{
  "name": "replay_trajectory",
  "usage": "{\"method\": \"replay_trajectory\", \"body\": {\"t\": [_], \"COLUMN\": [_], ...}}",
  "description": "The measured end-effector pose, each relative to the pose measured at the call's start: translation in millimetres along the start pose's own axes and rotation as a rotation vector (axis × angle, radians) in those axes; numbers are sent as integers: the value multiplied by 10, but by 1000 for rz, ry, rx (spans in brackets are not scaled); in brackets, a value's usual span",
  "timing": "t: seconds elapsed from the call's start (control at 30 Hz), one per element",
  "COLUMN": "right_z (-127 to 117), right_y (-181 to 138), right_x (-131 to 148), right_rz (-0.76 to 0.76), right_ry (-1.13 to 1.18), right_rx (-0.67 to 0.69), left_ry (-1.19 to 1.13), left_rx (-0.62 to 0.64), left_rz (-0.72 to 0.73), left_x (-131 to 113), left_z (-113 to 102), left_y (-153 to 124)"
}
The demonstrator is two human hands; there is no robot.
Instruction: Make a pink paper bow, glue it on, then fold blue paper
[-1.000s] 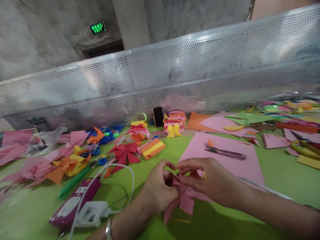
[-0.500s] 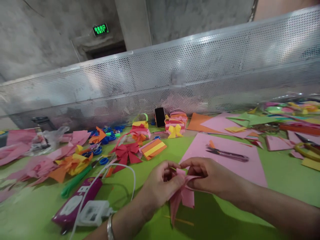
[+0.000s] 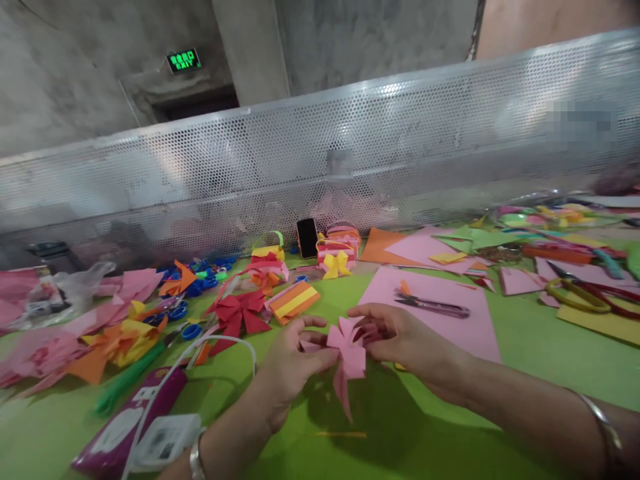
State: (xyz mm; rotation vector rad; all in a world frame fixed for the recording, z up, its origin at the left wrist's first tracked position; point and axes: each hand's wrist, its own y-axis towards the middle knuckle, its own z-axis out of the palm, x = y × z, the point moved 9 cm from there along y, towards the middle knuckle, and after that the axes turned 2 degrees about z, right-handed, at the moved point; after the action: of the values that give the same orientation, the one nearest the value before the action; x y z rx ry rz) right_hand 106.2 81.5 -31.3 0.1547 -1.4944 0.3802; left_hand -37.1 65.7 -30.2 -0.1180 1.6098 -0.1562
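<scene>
The left hand and right hand are holding a pink folded-paper bow just above the green desk, each grip clamped on a loop. The loops are seemingly being shaped, and the next move is calling for a steady pinch at the centre.

Paper bow: pink
Table: lime green
Folded card: orange and yellow stripes
Ribbon bow: red
Sheet: pink

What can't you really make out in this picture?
Head view only:
- Middle of the pink paper bow: covered by fingers of the left hand and right hand.
- Label on the purple device: blurred, partly under the white charger.
- The paper scraps at far right: blurred together.
- Two patches on the perforated screen: smeared out.
</scene>
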Motion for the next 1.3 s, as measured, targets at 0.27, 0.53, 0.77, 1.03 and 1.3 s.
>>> {"method": "replay_trajectory", "body": {"t": [0.27, 0.53, 0.77, 1.03, 1.3], "right_z": [-49, -78, -88, -97, -200], "right_y": [-39, 28, 47, 13, 34], "right_x": [53, 65, 80, 83, 193], "right_rz": [43, -51, -95, -25, -170], "right_ry": [52, 98, 34, 226, 420], "right_rx": [-29, -43, -39, -23, -79], "left_ry": [76, -32, 2, 101, -47], "left_rx": [-77, 69, 43, -317, 140], "left_rz": [83, 14, 35, 171, -144], "left_x": [-105, -55, -53, -229, 72], "left_z": [-123, 16, -16, -368, 194], "left_y": [48, -2, 6, 11, -145]}}
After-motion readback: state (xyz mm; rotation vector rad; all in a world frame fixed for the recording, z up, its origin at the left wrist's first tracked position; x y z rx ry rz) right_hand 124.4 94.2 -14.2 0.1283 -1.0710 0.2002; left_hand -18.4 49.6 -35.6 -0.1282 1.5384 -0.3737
